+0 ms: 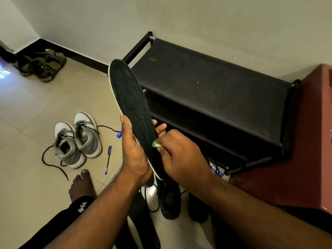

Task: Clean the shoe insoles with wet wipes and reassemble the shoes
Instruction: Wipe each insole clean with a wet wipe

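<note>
Our left hand [133, 153] grasps the insole [131, 105] at its heel end, thumb on the near edge and fingertips curling round the far edge. Our right hand [181, 157] pinches a small, pale green wad of wet wipe [156, 145] between thumb and fingers and presses it against the dark top face of the insole, close to the heel.

The insole is held up in the air in front of us, above the floor [36, 108] and just ahead of the black shoe rack [215, 83]. Its long axis runs from the lower right, where our hands are, up and away to the upper left; the rounded toe end points up toward the wall [161, 18], the heel end down toward us. The dark fabric face is turned to us, and a pale foam rim shows along its left edge.

Below our hands, black shoes [169, 202] stand on the floor between our forearms. To the left, a pair of grey and white sneakers [77, 141] sits with laces loose and trailing, and a blue pen [108, 159] lies just beside them. Our bare foot [80, 186] rests near the lace ends. Green sandals [45, 65] lie far off by the skirting. A red cabinet [305, 141] stands against the right end of the rack.
</note>
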Demonstrator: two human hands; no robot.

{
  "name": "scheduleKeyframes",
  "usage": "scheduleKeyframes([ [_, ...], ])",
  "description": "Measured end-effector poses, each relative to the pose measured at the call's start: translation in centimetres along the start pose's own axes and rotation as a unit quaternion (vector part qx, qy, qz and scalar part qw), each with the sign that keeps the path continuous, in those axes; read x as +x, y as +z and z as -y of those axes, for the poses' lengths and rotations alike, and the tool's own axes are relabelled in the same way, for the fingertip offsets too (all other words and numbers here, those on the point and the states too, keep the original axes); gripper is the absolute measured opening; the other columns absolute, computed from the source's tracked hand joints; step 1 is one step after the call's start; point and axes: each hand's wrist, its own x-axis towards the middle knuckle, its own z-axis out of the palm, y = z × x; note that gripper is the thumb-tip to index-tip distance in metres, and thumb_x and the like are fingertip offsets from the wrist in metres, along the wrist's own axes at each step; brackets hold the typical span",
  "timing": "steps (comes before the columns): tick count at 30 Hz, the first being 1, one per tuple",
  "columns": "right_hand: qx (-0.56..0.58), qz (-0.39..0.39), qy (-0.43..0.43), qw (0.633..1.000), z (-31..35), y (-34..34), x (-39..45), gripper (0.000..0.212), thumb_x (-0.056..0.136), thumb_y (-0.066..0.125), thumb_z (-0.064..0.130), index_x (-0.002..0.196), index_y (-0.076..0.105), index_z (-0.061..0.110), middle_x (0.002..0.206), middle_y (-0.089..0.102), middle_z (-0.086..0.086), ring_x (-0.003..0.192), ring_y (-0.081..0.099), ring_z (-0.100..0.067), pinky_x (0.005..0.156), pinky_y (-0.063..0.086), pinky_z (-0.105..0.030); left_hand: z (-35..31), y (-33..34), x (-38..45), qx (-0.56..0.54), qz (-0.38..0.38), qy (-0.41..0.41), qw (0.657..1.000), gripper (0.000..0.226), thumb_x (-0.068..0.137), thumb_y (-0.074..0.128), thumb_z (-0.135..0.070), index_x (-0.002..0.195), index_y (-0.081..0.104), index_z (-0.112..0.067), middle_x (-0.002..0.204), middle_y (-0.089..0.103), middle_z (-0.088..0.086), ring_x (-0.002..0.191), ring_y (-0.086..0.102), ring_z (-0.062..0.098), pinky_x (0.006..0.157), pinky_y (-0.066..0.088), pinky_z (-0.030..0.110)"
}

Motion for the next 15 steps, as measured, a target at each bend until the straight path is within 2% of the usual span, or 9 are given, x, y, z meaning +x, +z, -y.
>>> scheduleKeyframes([
  [2, -0.007, 0.008, -0.051, 0.999, 0.7, 0.0, -0.5, 0.007, 0.083, 0.061, 0.005, 0.085, 0.066, 0.008, 0.082, 0.058, -0.004, 0.072, 0.054, -0.017, 0.066, 0.045, -0.027, 0.0, 0.0, -0.1, 0.015, -0.005, -0.004, 1.000, 0.079, 0.078, 0.034, -0.077, 0.096, 0.062, -0.005, 0.092, 0.071, 0.018, 0.096, 0.068, 0.028, 0.095, 0.052, 0.043],
  [4, -0.029, 0.016, -0.065, 0.997, 0.6, 0.1, -0.5, 0.008, 0.082, 0.061, 0.006, 0.088, 0.067, 0.008, 0.084, 0.059, -0.004, 0.074, 0.055, -0.018, 0.068, 0.045, -0.029, 0.0, 0.0, -0.2, 0.014, -0.001, -0.002, 1.000, 0.078, 0.075, 0.036, -0.076, 0.095, 0.062, -0.005, 0.088, 0.072, 0.015, 0.092, 0.069, 0.026, 0.091, 0.054, 0.040],
  [7, -0.047, 0.024, -0.014, 0.998, -0.7, 0.2, 0.2, 0.012, 0.084, 0.059, 0.005, 0.091, 0.068, 0.010, 0.085, 0.060, -0.003, 0.075, 0.058, -0.019, 0.066, 0.045, -0.028, 0.0, 0.2, -0.4, 0.000, 0.021, -0.011, 1.000, 0.073, 0.078, 0.036, -0.072, 0.091, 0.061, -0.005, 0.079, 0.070, 0.011, 0.083, 0.069, 0.024, 0.089, 0.054, 0.040],
  [9, -0.047, 0.053, 0.041, 0.997, -1.1, -0.1, 0.6, 0.018, 0.092, 0.054, 0.008, 0.102, 0.067, 0.012, 0.092, 0.059, -0.002, 0.081, 0.058, -0.018, 0.069, 0.040, -0.023, 0.1, 0.3, -0.5, 0.008, 0.031, -0.018, 0.999, 0.072, 0.080, 0.036, -0.071, 0.091, 0.061, -0.005, 0.076, 0.070, 0.010, 0.080, 0.068, 0.023, 0.090, 0.052, 0.042],
  [11, -0.033, 0.052, 0.071, 0.996, -1.5, -0.4, 0.9, 0.021, 0.096, 0.049, 0.013, 0.108, 0.066, 0.015, 0.096, 0.057, 0.000, 0.085, 0.056, -0.016, 0.072, 0.043, -0.024, 0.0, 0.4, -0.6, 0.010, 0.035, -0.019, 0.999, 0.072, 0.086, 0.033, -0.071, 0.090, 0.062, -0.006, 0.076, 0.070, 0.010, 0.080, 0.069, 0.023, 0.089, 0.053, 0.043],
  [12, -0.024, 0.034, 0.073, 0.996, -1.4, -0.7, 0.9, 0.020, 0.097, 0.050, 0.014, 0.107, 0.067, 0.015, 0.094, 0.057, 0.000, 0.083, 0.056, -0.015, 0.073, 0.046, -0.026, -0.1, 0.4, -0.6, 0.008, 0.035, -0.017, 0.999, 0.071, 0.089, 0.030, -0.070, 0.089, 0.062, -0.006, 0.076, 0.070, 0.009, 0.078, 0.070, 0.022, 0.083, 0.056, 0.041],
  [15, -0.006, -0.008, -0.001, 1.000, -0.6, -1.1, 0.8, 0.014, 0.090, 0.057, 0.008, 0.098, 0.069, 0.010, 0.088, 0.059, -0.001, 0.078, 0.055, -0.013, 0.069, 0.047, -0.024, -0.4, 0.1, -0.3, 0.000, 0.024, -0.008, 1.000, 0.072, 0.093, 0.028, -0.070, 0.088, 0.062, -0.006, 0.074, 0.070, 0.009, 0.073, 0.070, 0.020, 0.067, 0.060, 0.032],
])
